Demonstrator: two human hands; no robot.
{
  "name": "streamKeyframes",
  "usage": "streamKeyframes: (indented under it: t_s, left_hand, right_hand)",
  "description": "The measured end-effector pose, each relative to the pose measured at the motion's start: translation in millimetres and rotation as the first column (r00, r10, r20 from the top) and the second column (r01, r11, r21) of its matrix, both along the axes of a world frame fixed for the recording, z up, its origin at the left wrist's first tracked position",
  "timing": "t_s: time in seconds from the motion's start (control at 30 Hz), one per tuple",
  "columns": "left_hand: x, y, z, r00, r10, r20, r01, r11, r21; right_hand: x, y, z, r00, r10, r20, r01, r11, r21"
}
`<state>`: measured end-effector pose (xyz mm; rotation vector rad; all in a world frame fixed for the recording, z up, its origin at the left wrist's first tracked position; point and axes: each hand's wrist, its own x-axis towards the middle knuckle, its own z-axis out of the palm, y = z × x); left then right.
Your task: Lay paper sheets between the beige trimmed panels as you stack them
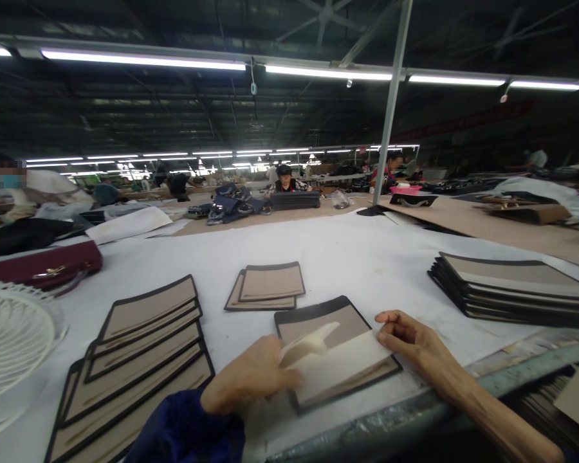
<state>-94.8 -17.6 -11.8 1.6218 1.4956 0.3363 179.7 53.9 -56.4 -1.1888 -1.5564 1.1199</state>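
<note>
A beige panel with black edges (350, 315) lies flat on the table in front of me. Over it stretches a thin off-white strip (340, 366), curling up at its left end like paper. My left hand (255, 373), slightly blurred, is closed on that left end. The thumb and fingers of my right hand (408, 337) pinch the strip's right end, close to the panel's right edge. Left of my hands, several similar panels (145, 354) overlap in a fanned row. Two smaller black-edged panels (273, 283) lie beyond, one partly over the other.
A thick pile of black-edged panels (516, 283) stands at the right. White lattice basket (14, 347) and maroon bag (43, 263) occupy the left. A metal pole (390, 109) rises at the table's far side. Co-workers (287, 183) sit beyond. More pieces (550, 411) lie below the table edge.
</note>
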Motion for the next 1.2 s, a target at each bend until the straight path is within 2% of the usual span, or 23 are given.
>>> streamKeyframes:
  t_s: [0.17, 0.3, 0.5, 0.63, 0.8, 1.03, 1.2]
  left_hand:
    - [8, 0, -0.8, 0.994, -0.009, -0.108, 0.021, 0.994, 0.107]
    - [9, 0, -0.5, 0.991, -0.033, -0.129, 0.048, 0.992, 0.117]
    - [9, 2, -3.9, 0.989, -0.078, -0.126, 0.094, 0.987, 0.131]
    - [8, 2, -7.2, 0.986, -0.064, -0.155, 0.082, 0.99, 0.114]
    - [11, 2, -5.8, 0.985, -0.096, -0.142, 0.114, 0.986, 0.123]
    - [14, 6, -7.0, 0.983, -0.146, -0.109, 0.159, 0.979, 0.129]
    - [12, 7, -11.8, 0.977, -0.089, -0.193, 0.112, 0.987, 0.113]
  right_hand:
    - [-3, -4, -0.9, 0.994, -0.092, 0.055, 0.09, 0.995, 0.039]
    - [-5, -8, -1.9, 0.991, -0.107, 0.079, 0.103, 0.993, 0.056]
    - [-2, -7, -4.2, 0.991, -0.078, 0.109, 0.072, 0.995, 0.063]
    - [0, -5, -5.2, 0.991, -0.062, 0.118, 0.055, 0.996, 0.063]
    - [4, -3, -7.5, 0.99, -0.005, 0.144, -0.003, 0.999, 0.055]
    - [5, -4, -10.5, 0.996, 0.023, 0.082, -0.029, 0.997, 0.076]
    - [7, -5, -12.3, 0.996, 0.036, 0.08, -0.045, 0.993, 0.111]
